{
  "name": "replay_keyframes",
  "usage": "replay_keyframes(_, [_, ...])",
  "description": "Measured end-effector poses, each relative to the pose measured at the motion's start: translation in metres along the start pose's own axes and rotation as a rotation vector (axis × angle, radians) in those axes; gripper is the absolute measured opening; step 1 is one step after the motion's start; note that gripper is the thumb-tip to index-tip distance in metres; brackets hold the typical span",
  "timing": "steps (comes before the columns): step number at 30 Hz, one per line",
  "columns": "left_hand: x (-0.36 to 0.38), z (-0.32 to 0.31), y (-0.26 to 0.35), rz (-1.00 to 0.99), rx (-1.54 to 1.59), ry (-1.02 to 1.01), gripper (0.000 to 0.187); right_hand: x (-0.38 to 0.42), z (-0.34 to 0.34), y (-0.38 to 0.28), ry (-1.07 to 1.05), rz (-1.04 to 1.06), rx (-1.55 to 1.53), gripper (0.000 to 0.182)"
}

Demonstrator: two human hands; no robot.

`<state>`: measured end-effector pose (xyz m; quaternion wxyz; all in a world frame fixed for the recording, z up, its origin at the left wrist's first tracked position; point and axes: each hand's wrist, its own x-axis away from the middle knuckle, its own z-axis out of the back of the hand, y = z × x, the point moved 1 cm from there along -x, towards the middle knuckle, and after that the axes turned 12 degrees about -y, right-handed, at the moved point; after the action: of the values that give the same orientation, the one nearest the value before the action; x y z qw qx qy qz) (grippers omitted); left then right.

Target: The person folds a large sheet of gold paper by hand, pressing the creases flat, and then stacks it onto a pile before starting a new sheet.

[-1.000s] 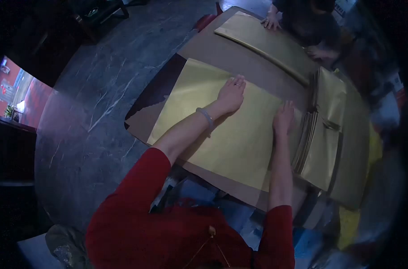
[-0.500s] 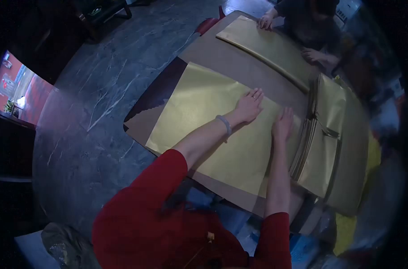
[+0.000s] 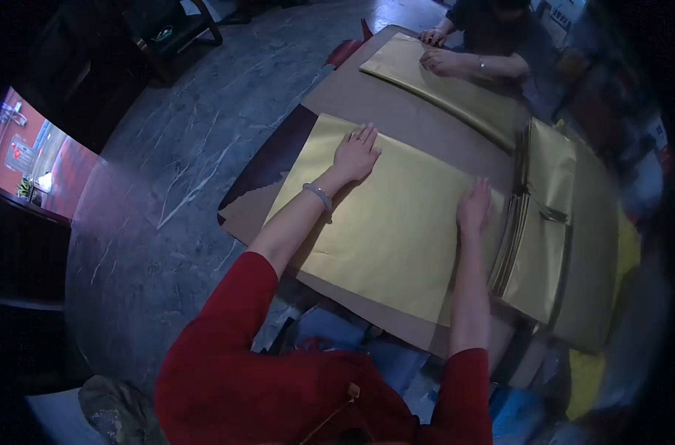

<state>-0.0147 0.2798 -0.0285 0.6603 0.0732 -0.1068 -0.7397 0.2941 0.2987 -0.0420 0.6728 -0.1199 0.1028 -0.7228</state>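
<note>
A large gold sheet of paper (image 3: 385, 222) lies flat on the cardboard-covered table (image 3: 456, 137). My left hand (image 3: 357, 154), with a ring and a pale bangle at the wrist, rests flat on the sheet near its far left edge, fingers extended. Near the sheet's right side my right hand (image 3: 474, 208) lies with its fingers stretched forward. Just right of it stands a pile of folded gold paper (image 3: 534, 237), its layered edges facing me. Neither hand grasps anything.
Across the table a co-worker's hands (image 3: 445, 62) rest on another folded gold sheet (image 3: 415, 70). A dark chair (image 3: 176, 41) stands on the marbled floor (image 3: 182, 141) at the upper left. Yellow material (image 3: 586, 382) hangs by the table's right side.
My left hand has slid left across the gold sheet towards its far left edge. My right hand stays near the right side. The co-worker's nearer hand has moved left along the other sheet.
</note>
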Motion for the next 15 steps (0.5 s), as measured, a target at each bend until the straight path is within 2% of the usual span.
replay_keyframes(3, [0.002,0.002,-0.017,0.046,0.014,0.020,0.057,-0.015,-0.020,0.017,0.045,0.050,0.004,0.048])
replay_keyframes(5, [0.005,0.007,-0.024,0.076,0.000,0.010,0.057,0.000,-0.001,0.000,-0.005,-0.015,0.037,0.049])
replay_keyframes(8, [0.005,0.007,-0.042,0.121,-0.042,0.039,0.058,-0.013,-0.015,0.012,0.028,0.012,0.028,0.049])
replay_keyframes(9, [0.007,0.009,-0.046,0.123,-0.014,0.051,0.059,0.003,0.007,-0.003,-0.038,-0.005,0.005,0.050])
replay_keyframes(15, [0.013,0.018,-0.069,0.215,-0.073,0.045,0.059,-0.017,-0.020,0.021,0.031,0.061,0.003,0.050])
